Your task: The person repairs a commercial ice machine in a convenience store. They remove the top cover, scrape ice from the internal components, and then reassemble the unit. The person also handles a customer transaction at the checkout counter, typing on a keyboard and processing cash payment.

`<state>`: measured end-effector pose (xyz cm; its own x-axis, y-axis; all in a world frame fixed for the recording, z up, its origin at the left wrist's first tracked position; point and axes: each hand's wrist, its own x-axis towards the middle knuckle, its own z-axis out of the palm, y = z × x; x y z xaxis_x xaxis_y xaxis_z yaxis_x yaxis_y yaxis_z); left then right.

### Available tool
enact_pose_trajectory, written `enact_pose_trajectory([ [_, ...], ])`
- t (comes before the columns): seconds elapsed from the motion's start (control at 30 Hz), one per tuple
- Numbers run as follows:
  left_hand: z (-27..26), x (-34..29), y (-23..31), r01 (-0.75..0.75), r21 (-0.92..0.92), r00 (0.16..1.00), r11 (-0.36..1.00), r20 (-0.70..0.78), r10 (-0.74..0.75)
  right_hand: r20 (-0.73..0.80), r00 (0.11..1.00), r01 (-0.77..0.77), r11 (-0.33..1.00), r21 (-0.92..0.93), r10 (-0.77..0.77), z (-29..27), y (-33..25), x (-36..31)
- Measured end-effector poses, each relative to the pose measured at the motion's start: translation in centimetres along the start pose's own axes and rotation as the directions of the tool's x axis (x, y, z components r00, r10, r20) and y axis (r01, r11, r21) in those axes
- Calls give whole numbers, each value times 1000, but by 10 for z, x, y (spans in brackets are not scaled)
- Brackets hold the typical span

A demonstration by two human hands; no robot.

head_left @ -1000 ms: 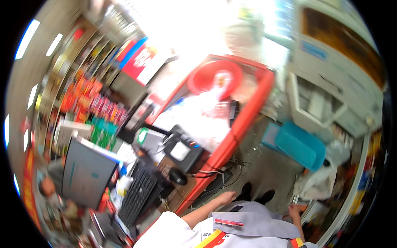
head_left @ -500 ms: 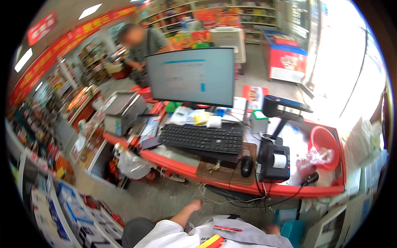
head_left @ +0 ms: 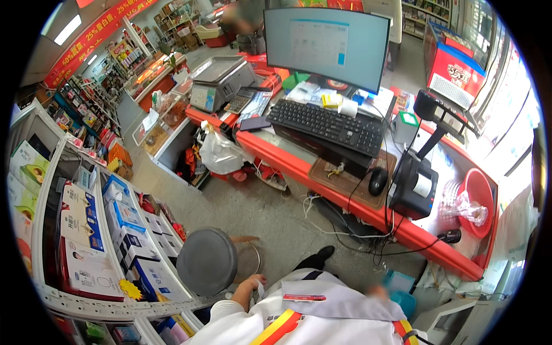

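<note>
My left hand [head_left: 251, 284] is low in front of my body, beside the round grey stool [head_left: 206, 261]. Its fingers are curled in against a pale scrap at the edge of my clothing, and what they hold, if anything, is hidden. My right hand [head_left: 378, 292] shows only as a blurred patch at my right side, close to a teal bin [head_left: 404, 300]; its fingers cannot be made out. Both hands are well away from the counter, where a black keyboard [head_left: 328, 126], a mouse [head_left: 377, 181] and a monitor [head_left: 328, 49] stand.
A red-edged counter [head_left: 345, 207] runs across ahead, bearing a weighing scale [head_left: 221, 80], a black receipt printer [head_left: 415, 187] and a red basket [head_left: 477, 198]. Loose cables [head_left: 351, 234] hang below it. Shelves of boxes [head_left: 86, 230] line the left. Another person [head_left: 244, 23] stands at the back.
My view has turned left and downward, so the counter sits higher and further right. The stool and my dark shoe now show fully. My left hand has shifted left, toward the stool.
</note>
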<state>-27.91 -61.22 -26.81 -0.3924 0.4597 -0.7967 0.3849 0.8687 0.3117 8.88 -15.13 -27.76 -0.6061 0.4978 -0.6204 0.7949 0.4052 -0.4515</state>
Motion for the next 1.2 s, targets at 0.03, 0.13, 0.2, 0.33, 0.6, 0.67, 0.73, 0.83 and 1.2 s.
enact_pose_trajectory([
  [0.03, 6, -9, -5, 0, -43, 999, 999, -52, -2, -3, 999, 41, 999, -16, -41, 5, -5, 6],
  [0.13, 5, -23, 8, 80, -123, 988, 989, -123, -96, 32, 999, 30, 999, -13, -30, 0, -7, 2],
  [0.2, -3, -25, 5, 49, -146, 986, 988, -151, -71, 46, 999, 18, 1000, 8, -18, -12, -29, 8],
  [0.33, -22, -17, 3, -15, -189, 983, 982, -183, -20, 34, 999, 17, 1000, -23, -16, -31, -63, 14],
  [0.6, -151, 29, 42, -165, -272, 966, 948, -238, 99, 81, 973, 220, 975, -15, -218, -7, -84, 85],
  [0.67, -172, 42, 36, -204, -230, 956, 951, -256, 143, 206, 975, 42, 983, 176, -79, -57, -196, 54],
  [0.73, -220, 54, 51, -277, -190, 932, 942, -291, 216, 218, 972, 26, 963, 267, -87, -73, -247, 51],
  [0.83, -281, 35, 73, -327, -318, 934, 890, -254, 252, 290, 952, -34, 903, 429, -102, -88, -318, 50],
  [1.2, -341, 48, 104, -551, -582, 666, 598, 125, 735, 581, 760, -236, 708, 666, -293, -111, -469, 34],
])
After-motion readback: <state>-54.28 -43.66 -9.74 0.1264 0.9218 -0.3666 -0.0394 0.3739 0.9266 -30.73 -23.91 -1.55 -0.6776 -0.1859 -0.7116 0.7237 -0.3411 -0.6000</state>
